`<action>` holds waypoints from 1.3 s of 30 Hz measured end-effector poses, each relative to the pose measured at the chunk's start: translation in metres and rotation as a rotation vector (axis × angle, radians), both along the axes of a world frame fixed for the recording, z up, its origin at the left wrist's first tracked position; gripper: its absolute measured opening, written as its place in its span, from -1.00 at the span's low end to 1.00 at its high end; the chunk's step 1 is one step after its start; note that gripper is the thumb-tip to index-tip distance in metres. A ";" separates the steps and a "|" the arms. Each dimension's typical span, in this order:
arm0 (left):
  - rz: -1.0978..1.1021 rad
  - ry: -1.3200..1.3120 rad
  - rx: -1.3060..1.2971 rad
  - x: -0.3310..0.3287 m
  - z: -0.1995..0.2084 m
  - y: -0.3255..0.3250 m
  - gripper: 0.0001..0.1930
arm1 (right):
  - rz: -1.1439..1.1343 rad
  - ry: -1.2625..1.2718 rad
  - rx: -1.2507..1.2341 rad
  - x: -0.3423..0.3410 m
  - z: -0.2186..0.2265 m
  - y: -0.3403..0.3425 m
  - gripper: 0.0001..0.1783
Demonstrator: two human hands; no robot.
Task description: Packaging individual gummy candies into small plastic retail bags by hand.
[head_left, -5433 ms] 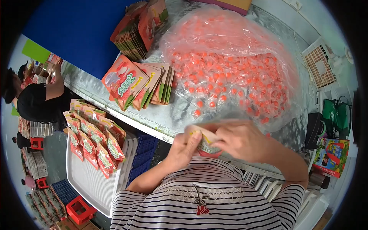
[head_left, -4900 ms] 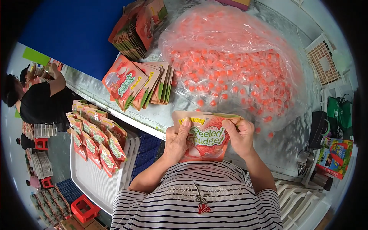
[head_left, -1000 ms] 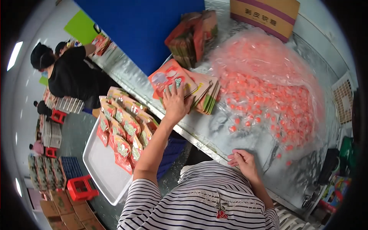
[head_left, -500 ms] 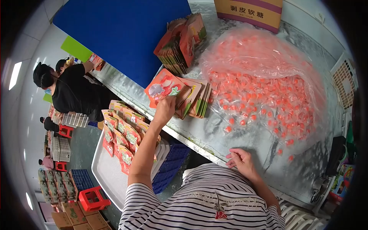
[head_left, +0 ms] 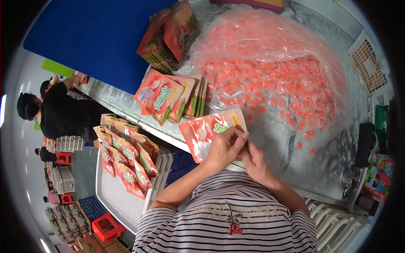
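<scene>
In front of my body I hold a flat pink-red candy pouch (head_left: 195, 133), printed with fruit and green lettering. My left hand (head_left: 225, 148) pinches it near its right end, thumb and fingers closed together. Against that same end, the fingertips of my right hand (head_left: 257, 163) close on the pouch's edge, partly hidden by the left. Just beyond lies a fanned pile of similar pouches (head_left: 158, 96) at the table's near-left edge. Farther back stands a thick bundle of pouches (head_left: 162, 44). A large clear plastic bag (head_left: 236, 33) spills small wrapped orange-red candies (head_left: 270, 92) onto the table.
At left, a white tray (head_left: 116, 198) bears several plump pouches (head_left: 126, 154). A blue board (head_left: 93, 38) covers the far-left table. A beige plastic basket (head_left: 369, 65) stands at right. A person in black (head_left: 67, 111) works farther left, near a red stool (head_left: 106, 227).
My left hand has lifted a pouch off the fanned pile and brought it right and toward me. My right hand has risen from the table edge to meet it. The view has shifted.
</scene>
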State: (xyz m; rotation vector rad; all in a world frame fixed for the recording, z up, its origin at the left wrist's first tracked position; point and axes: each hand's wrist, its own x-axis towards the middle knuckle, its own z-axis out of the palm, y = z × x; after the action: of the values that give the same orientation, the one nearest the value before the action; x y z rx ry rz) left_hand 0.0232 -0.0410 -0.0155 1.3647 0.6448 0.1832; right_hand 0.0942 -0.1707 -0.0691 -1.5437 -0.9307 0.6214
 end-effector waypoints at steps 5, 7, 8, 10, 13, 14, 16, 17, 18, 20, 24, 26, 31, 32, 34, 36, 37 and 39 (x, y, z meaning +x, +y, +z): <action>0.058 -0.019 0.830 0.005 0.001 0.020 -0.67 | 0.030 0.158 -0.135 0.019 -0.002 -0.014 -0.77; -0.045 0.044 0.723 0.001 -0.012 0.037 -0.64 | 0.105 0.217 -0.133 0.023 0.005 -0.016 -0.78; -0.129 0.049 0.621 -0.003 -0.027 0.046 -0.63 | 0.099 0.218 -0.136 0.024 0.005 -0.018 -0.78; -0.109 -0.019 0.629 -0.002 -0.034 0.048 -0.66 | 0.083 0.202 -0.224 0.027 -0.001 -0.022 -0.85; -0.043 0.052 0.579 -0.004 -0.038 0.046 -0.71 | 0.025 0.267 -0.265 0.029 -0.008 -0.024 -0.87; -0.044 0.054 0.577 -0.005 -0.041 0.046 -0.71 | 0.033 0.265 -0.287 0.030 -0.008 -0.023 -0.85; -0.088 0.055 0.792 -0.003 -0.040 0.046 -0.69 | 0.016 0.202 -0.267 0.028 -0.008 -0.021 -0.82; -0.087 0.057 0.792 -0.005 -0.037 0.042 -0.69 | 0.000 0.138 -0.245 0.027 -0.009 -0.020 -0.79; -0.071 0.055 0.902 -0.002 -0.022 0.032 -0.66 | -0.006 0.140 -0.247 0.028 -0.014 -0.020 -0.79; -0.053 0.056 1.013 -0.002 -0.004 0.024 -0.61 | -0.074 0.071 -0.239 0.029 -0.022 -0.020 -0.73; -0.515 -0.227 1.267 -0.013 -0.002 0.023 -0.42 | -0.079 0.159 -0.182 0.025 -0.006 -0.014 -0.68; -0.629 -0.228 1.411 -0.018 -0.006 0.025 -0.44 | -0.050 0.143 -0.175 0.026 0.004 -0.012 -0.64; -0.689 -0.181 1.566 -0.020 0.001 0.023 -0.54 | -0.098 0.126 -0.121 0.024 -0.008 -0.019 -0.61; -0.706 -0.213 1.560 -0.021 0.000 0.024 -0.54 | -0.082 0.075 -0.127 0.023 -0.007 -0.019 -0.60; -0.735 -0.204 1.594 -0.026 -0.003 0.028 -0.55 | -0.127 -0.067 -0.095 0.021 -0.004 -0.018 -0.57; -0.778 -0.272 1.591 -0.027 -0.004 0.029 -0.57 | -0.083 -0.069 -0.171 0.021 -0.002 -0.019 -0.61; -0.806 -0.307 1.593 -0.027 -0.004 0.028 -0.58 | -0.110 -0.073 -0.181 0.022 0.000 -0.019 -0.61; -0.884 -0.309 1.605 -0.023 -0.003 0.024 -0.59 | -0.099 0.121 -0.187 0.026 0.005 -0.021 -0.66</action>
State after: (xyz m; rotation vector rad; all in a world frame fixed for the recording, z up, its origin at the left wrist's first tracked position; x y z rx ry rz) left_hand 0.0000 -0.0171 -0.0185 2.9135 -0.6441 0.1747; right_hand 0.1201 -0.1912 -0.0645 -1.6870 -0.7171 0.7385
